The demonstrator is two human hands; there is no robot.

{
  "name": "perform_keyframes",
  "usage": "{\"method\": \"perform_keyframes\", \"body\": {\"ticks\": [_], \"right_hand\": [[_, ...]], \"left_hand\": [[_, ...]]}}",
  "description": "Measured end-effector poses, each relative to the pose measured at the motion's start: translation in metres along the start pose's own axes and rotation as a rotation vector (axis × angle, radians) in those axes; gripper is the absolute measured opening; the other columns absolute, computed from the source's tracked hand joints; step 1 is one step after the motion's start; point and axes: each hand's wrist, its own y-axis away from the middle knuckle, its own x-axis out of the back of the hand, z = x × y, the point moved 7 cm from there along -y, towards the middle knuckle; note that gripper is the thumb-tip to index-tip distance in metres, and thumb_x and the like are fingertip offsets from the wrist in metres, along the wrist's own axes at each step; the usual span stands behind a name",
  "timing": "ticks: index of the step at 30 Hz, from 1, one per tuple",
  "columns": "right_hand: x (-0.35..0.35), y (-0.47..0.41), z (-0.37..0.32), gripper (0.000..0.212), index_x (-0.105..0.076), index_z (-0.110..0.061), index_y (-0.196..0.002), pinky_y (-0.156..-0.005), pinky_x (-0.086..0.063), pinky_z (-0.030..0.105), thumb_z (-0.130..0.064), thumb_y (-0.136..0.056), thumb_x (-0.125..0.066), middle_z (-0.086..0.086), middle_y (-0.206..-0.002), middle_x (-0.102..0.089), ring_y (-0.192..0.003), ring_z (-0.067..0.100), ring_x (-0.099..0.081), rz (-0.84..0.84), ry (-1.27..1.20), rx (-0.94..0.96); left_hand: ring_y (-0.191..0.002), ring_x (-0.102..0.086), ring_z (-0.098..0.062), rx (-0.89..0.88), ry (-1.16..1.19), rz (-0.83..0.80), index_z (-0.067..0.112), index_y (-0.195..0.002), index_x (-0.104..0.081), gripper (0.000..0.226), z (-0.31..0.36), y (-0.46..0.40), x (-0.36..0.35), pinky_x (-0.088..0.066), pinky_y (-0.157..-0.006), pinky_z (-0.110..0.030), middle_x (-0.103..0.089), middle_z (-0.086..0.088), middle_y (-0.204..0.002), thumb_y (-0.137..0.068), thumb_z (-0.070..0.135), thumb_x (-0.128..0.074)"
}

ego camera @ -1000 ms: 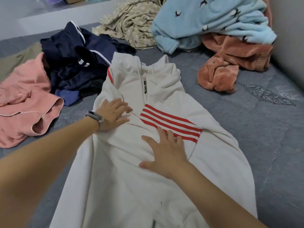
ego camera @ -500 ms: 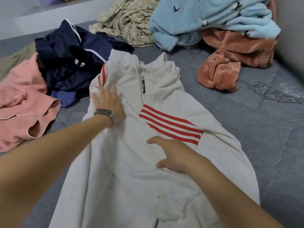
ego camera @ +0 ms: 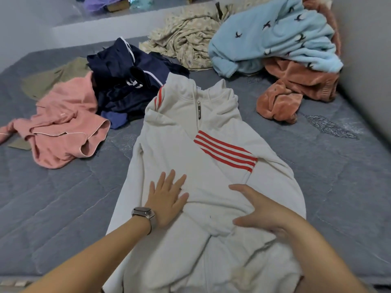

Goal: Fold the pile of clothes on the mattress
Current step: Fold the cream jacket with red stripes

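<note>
White sweatshirt: lies flat, front up, on the grey mattress, centre of view; long axis runs from the near edge away toward the back, collar at the far end, hem nearest the person; one sleeve folded across the chest, showing four red stripes; red stripes also at the far left shoulder. Zip pull: metal, hangs below the collar; engraved script on it too small to read.
Left hand: palm down, fingers straight and spread, pressing flat on the sweatshirt's middle; watch on the wrist.
Right hand: resting on the cloth just beside the left, fingers loosely bent, holding nothing.
Unfolded pile, far side: pink garment, navy garment, beige spotted garment, light blue fleece with dark bird print, rust fleece
</note>
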Motion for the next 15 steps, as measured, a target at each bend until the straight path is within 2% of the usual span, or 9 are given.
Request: {"method": "perform_keyframes", "body": {"ticks": [2, 4, 6, 7, 8, 10, 11, 13, 15], "right_hand": [[0.000, 0.012, 0.007, 0.076, -0.043, -0.047, -0.130, -0.065, -0.049, 0.012, -0.011, -0.074, -0.081, -0.008, -0.142, -0.041, -0.102, 0.011, -0.057, 0.018, -0.197, -0.019], [-0.007, 0.024, 0.016, 0.081, -0.044, -0.050, -0.130, -0.054, -0.052, 0.023, -0.013, -0.067, -0.080, -0.006, -0.142, -0.041, -0.081, 0.018, -0.063, -0.053, -0.228, -0.045], [-0.017, 0.034, 0.023, 0.081, -0.036, -0.057, -0.129, -0.077, -0.053, 0.020, -0.017, -0.073, -0.077, -0.009, -0.148, -0.035, -0.104, 0.012, -0.060, -0.133, -0.029, -0.045], [-0.022, 0.038, 0.024, 0.078, -0.030, -0.060, -0.128, -0.088, -0.047, 0.013, -0.018, -0.079, -0.074, -0.010, -0.150, -0.032, -0.117, 0.006, -0.053, -0.167, 0.073, -0.035], [-0.026, 0.042, 0.024, 0.079, -0.024, -0.061, -0.129, -0.090, -0.040, 0.007, -0.017, -0.083, -0.071, -0.012, -0.152, -0.030, -0.119, -0.005, -0.048, -0.176, 0.141, -0.031], [-0.032, 0.048, 0.024, 0.087, -0.012, -0.057, -0.137, -0.073, -0.040, 0.001, -0.014, -0.085, -0.068, -0.012, -0.148, -0.029, -0.089, -0.021, -0.054, -0.167, 0.219, -0.054], [-0.036, 0.051, 0.022, 0.096, -0.003, -0.061, -0.136, -0.068, -0.042, 0.004, -0.016, -0.084, -0.069, -0.011, -0.143, -0.031, -0.082, -0.017, -0.056, -0.169, 0.284, -0.063], [-0.037, 0.054, 0.020, 0.107, 0.010, -0.077, -0.121, -0.082, -0.043, 0.014, -0.035, -0.074, -0.077, -0.007, -0.135, -0.033, -0.098, -0.001, -0.052, -0.069, 0.475, -0.066], [-0.034, 0.055, 0.008, 0.101, 0.006, -0.079, -0.122, -0.106, -0.032, 0.028, -0.061, -0.062, -0.073, -0.007, -0.144, -0.013, -0.129, 0.011, -0.029, 0.097, 0.623, -0.044]], "left_hand": [[-0.146, 0.016, -0.013, -0.032, 0.043, 0.041, 0.050, -0.146, -0.005, 0.075, 0.009, 0.027, -0.008, 0.008, -0.118, -0.043, 0.012, 0.010, -0.159, -0.075, 0.073, 0.000], [-0.145, 0.017, -0.010, -0.046, 0.014, 0.078, 0.053, -0.143, 0.001, 0.073, 0.008, 0.047, -0.015, 0.009, -0.117, -0.038, 0.018, 0.013, -0.157, -0.075, 0.079, 0.004], [-0.146, 0.013, -0.012, -0.045, -0.024, 0.110, 0.054, -0.142, 0.003, 0.076, -0.001, 0.060, -0.021, 0.010, -0.115, -0.034, 0.020, 0.013, -0.154, -0.072, 0.080, 0.016], [-0.147, 0.009, -0.014, -0.039, -0.024, 0.127, 0.054, -0.143, 0.000, 0.076, -0.007, 0.065, -0.023, 0.009, -0.115, -0.034, 0.018, 0.012, -0.155, -0.073, 0.079, 0.017], [-0.148, 0.006, -0.015, -0.032, -0.022, 0.139, 0.055, -0.143, -0.003, 0.075, -0.013, 0.069, -0.023, 0.007, -0.116, -0.034, 0.015, 0.010, -0.156, -0.074, 0.078, 0.016], [-0.148, 0.004, -0.017, -0.023, -0.017, 0.154, 0.057, -0.142, -0.005, 0.071, -0.022, 0.075, -0.023, 0.005, -0.117, -0.033, 0.011, 0.009, -0.157, -0.076, 0.078, 0.014], [-0.149, 0.004, -0.017, -0.030, -0.013, 0.164, 0.058, -0.141, -0.004, 0.070, -0.024, 0.077, -0.022, 0.005, -0.117, -0.032, 0.010, 0.009, -0.157, -0.077, 0.078, 0.014], [-0.148, 0.007, -0.016, -0.044, -0.024, 0.169, 0.059, -0.141, -0.002, 0.070, -0.025, 0.078, -0.022, 0.006, -0.118, -0.032, 0.010, 0.009, -0.158, -0.076, 0.078, 0.015], [-0.147, 0.014, -0.014, -0.048, -0.044, 0.179, 0.059, -0.141, 0.003, 0.070, -0.027, 0.076, -0.021, 0.008, -0.118, -0.033, 0.015, 0.010, -0.158, -0.075, 0.077, 0.017]]}}
